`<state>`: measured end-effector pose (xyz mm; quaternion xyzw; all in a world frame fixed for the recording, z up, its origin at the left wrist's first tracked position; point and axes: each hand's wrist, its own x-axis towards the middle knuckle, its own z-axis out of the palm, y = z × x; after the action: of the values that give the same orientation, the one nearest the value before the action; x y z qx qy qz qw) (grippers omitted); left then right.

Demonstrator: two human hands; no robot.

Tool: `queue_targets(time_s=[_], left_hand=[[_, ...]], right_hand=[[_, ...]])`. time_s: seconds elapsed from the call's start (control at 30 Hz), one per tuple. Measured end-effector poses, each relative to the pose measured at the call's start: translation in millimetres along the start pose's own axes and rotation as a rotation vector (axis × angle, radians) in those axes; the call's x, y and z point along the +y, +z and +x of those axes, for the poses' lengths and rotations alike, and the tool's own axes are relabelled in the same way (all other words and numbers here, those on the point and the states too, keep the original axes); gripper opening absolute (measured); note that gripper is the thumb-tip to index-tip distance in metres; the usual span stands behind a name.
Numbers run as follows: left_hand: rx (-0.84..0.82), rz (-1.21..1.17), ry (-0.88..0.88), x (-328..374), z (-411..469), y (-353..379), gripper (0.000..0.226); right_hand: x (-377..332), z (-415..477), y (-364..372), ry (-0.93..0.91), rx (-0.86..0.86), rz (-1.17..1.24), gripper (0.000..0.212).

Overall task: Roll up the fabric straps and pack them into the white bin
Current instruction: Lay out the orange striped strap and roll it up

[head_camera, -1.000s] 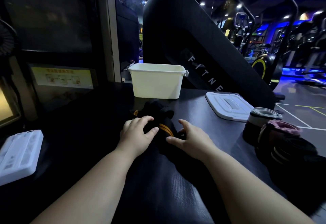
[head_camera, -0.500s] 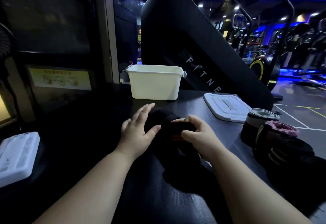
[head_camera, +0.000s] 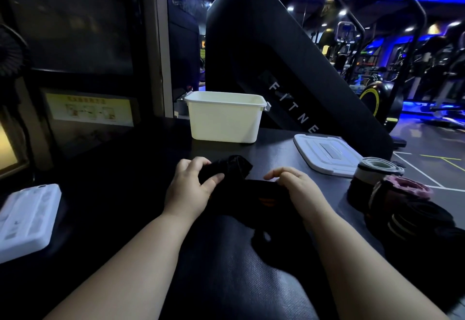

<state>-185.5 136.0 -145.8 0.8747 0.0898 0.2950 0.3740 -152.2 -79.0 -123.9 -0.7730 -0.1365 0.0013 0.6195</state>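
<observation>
Two hands hold a black fabric strap at the middle of the counter. The left hand grips its rolled end, fingers curled round it. The right hand pinches the flat part. The white bin stands at the far edge, apart from the strap. Other rolled straps lie at the right edge.
</observation>
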Motion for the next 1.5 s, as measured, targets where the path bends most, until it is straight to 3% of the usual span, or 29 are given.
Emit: queue_targets(time_s=[0.07,0.13,0.2,0.43,0.57,0.73,0.8,0.83,0.97,1.13,1.2,1.27,1.5], left_hand=[[0.040,-0.002,-0.012,-0.9,1.0,-1.4,0.034],[0.075,-0.024,-0.029,-2.4,2.1,-2.8,0.035],[0.105,-0.040,-0.073,-4.0,3.3,-5.4,0.039],[0.151,0.009,-0.187,-5.7,3.0,-12.7,0.042],[0.144,0.188,-0.100,-5.6,1.0,-7.3,0.046],[0.199,0.250,0.225,-4.6,-2.6,3.7,0.047],[0.131,0.248,0.288,-3.9,-2.4,6.6,0.046],[0.079,0.236,0.281,-3.2,-2.7,7.2,0.046],[-0.091,0.296,0.115,-1.6,-4.4,6.0,0.046],[-0.040,0.401,0.071,2.8,-8.9,2.1,0.051],[0.043,0.359,0.129,2.2,-8.6,2.6,0.054],[0.015,0.218,0.170,2.2,-8.2,3.9,0.054],[-0.152,-0.152,0.238,8.1,-14.0,5.7,0.013]], right_hand=[[-2.7,-2.2,-1.6,0.019,-0.041,-0.026,0.005],[-0.5,-2.1,-3.4,0.019,-0.061,-0.151,0.027],[-0.6,-1.2,-4.9,0.005,0.004,-0.262,0.024],[4.1,7.9,-22.0,0.089,0.249,-0.082,0.015],[8.7,11.4,-19.1,0.123,0.227,-0.082,0.002],[4.8,9.9,-20.2,0.096,0.099,-0.137,0.050],[3.3,7.6,-18.0,0.063,0.024,-0.153,0.037],[2.1,5.3,-16.4,0.059,-0.007,-0.182,0.024],[-5.9,-5.7,-11.3,0.111,-0.071,-0.162,0.050],[-5.0,-6.1,-9.5,0.104,-0.079,-0.309,0.048],[-3.1,-3.6,-7.5,0.094,0.005,-0.356,0.040],[1.0,0.7,-7.1,0.092,0.073,-0.306,0.034],[8.5,5.9,0.9,0.150,0.173,0.080,0.038]])
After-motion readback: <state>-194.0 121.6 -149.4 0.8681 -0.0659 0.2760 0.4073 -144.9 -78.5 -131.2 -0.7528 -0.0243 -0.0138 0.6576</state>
